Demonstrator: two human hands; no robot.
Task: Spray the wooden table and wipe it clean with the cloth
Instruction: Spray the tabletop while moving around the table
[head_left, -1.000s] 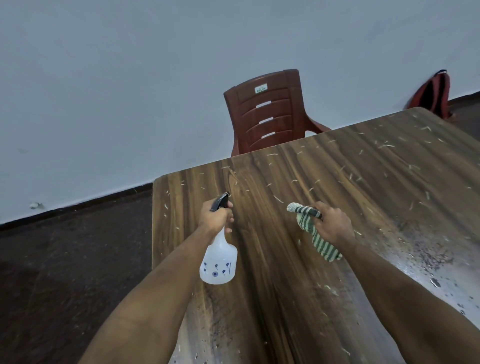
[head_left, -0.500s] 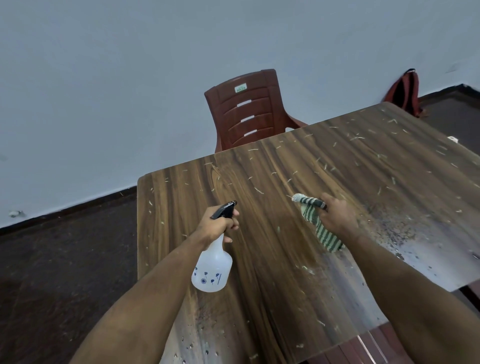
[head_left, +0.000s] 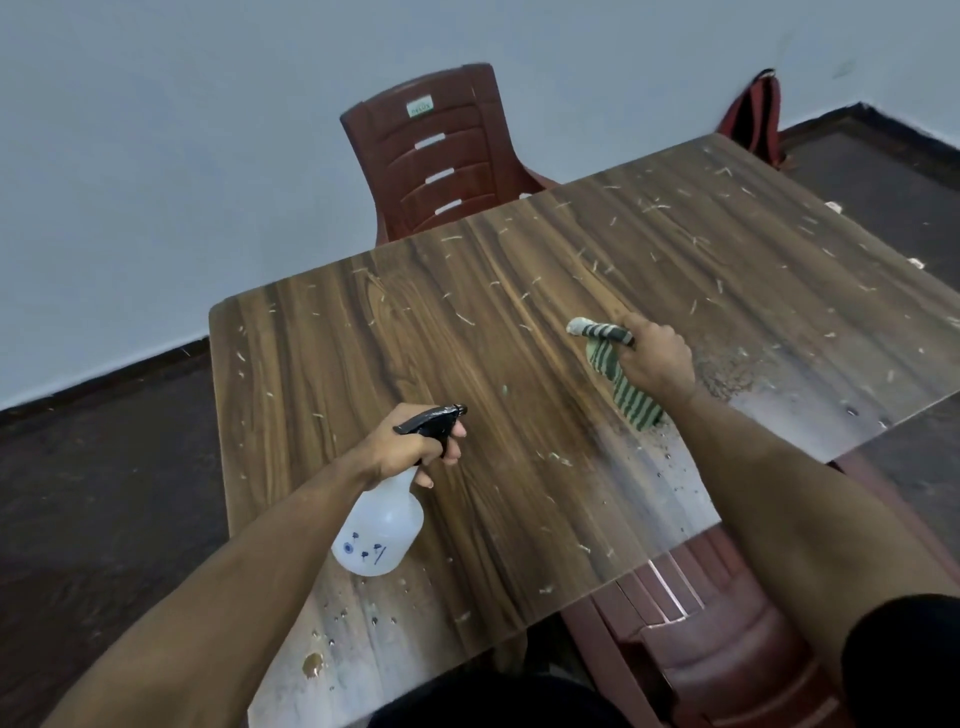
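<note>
A translucent white spray bottle (head_left: 382, 535) is gripped at the neck by the left hand (head_left: 410, 447), whose fingers are curled round the black trigger head (head_left: 434, 420); the nozzle is aimed out over the wooden table (head_left: 519, 395). Small dark blue marks are printed on the bottle's lower body, but they cannot be read as writing. The bottle is held above the near left part of the tabletop, tilted with its base toward the person.

A green-and-white striped cloth (head_left: 618, 374) is clutched in the right hand (head_left: 657, 361), the fingers closed round it. One end of the cloth sticks out to the left of the fist and the other hangs down by the wrist toward the table surface. The hand is placed over the middle right of the tabletop.

The dark wood-grain surface is strewn with pale scraps (head_left: 654, 208) and, near the right hand, a patch of fine dark crumbs (head_left: 727, 374). Water drops and a brownish spot (head_left: 311, 665) are seen on the near left corner.

A reddish-brown plastic chair (head_left: 441, 166) is set at the far edge against the pale wall; a small green-and-white label (head_left: 420, 108) is fixed on its backrest, the lettering too blurred to be read. A second similar chair (head_left: 727, 649) is tucked at the near right edge. A red bag (head_left: 753, 119) is leaned against the wall.
</note>
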